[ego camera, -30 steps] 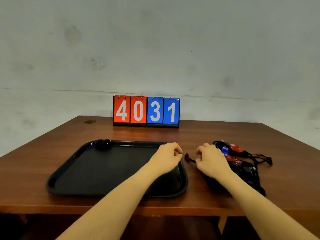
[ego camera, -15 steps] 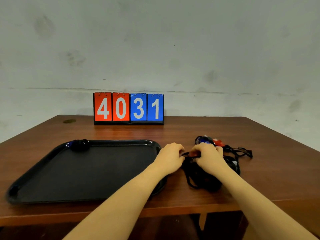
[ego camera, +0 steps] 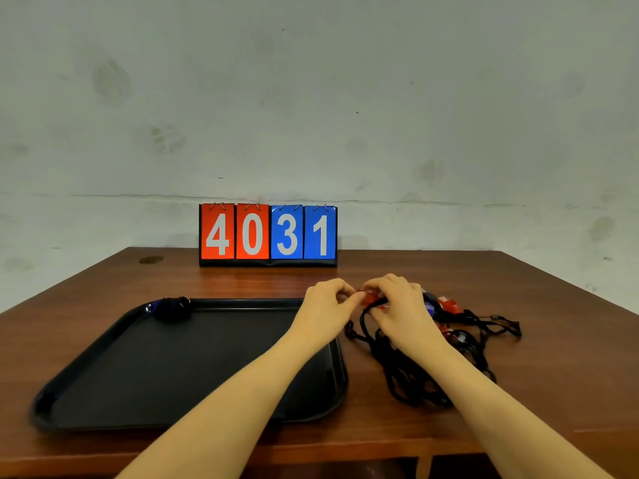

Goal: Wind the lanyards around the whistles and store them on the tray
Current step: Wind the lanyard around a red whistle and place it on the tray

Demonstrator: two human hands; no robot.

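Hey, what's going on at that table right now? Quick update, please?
Both hands, left and right, hold a red whistle above the table. One wound whistle on the tray. Tangled lanyards hang below.

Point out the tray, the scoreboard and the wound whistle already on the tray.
tray [ego camera: 193, 371], head view, bare floor.
scoreboard [ego camera: 268, 233], head view, middle of the number cards.
wound whistle [ego camera: 172, 307], head view, its black lanyard wrap.

A brown wooden table [ego camera: 449, 271] stands against a stained, pale grey wall [ego camera: 311, 98].
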